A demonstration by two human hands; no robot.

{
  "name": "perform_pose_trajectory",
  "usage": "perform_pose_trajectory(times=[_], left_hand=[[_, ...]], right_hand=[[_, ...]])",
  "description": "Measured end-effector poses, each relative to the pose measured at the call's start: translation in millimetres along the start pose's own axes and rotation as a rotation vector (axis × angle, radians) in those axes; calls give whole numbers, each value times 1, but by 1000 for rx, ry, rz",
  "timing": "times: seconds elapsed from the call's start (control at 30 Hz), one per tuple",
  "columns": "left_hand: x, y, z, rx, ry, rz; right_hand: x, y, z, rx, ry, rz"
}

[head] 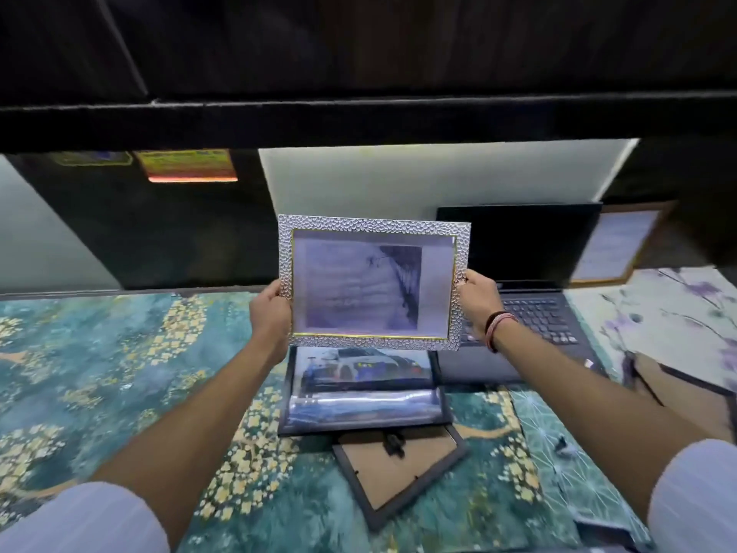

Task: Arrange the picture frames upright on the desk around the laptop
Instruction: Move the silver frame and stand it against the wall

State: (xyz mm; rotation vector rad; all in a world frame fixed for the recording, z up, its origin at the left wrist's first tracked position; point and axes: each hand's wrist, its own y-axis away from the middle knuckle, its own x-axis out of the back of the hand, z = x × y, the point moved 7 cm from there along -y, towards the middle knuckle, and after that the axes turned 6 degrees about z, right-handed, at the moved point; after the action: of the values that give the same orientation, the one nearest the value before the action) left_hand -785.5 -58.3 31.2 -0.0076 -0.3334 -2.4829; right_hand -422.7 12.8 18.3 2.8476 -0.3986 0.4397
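Above the desk [99,353], between two raised hands: fingers of the left hand [271,313] clasped round the left edge of a silver textured picture frame [373,283], fingers of the right hand [478,301] clasped round its right edge, frame held upright in the air, picture facing the camera. Just below it, lying flat on the patterned desk cover, a black frame with a car photo [365,389]; nearer the camera, another dark frame face down [399,472], brown backing showing. Behind the right hand, an open laptop [530,297], dark screen up. Beyond the laptop's right side, a wood-edged frame [614,243] propped upright. At far right, one more frame face down [678,397], partly cut off.
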Motion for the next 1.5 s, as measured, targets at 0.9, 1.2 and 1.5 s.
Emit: perform_pose_trajectory(times=[0.9, 1.2, 1.5], left_hand=[[-611, 336, 125, -903, -719, -584], [-765, 378, 131, -1116, -907, -609], [-830, 356, 130, -1209, -991, -577]], right_hand=[[450, -84, 266, -642, -873, 461], [512, -198, 296, -622, -958, 300], [511, -280, 297, -587, -1037, 218]])
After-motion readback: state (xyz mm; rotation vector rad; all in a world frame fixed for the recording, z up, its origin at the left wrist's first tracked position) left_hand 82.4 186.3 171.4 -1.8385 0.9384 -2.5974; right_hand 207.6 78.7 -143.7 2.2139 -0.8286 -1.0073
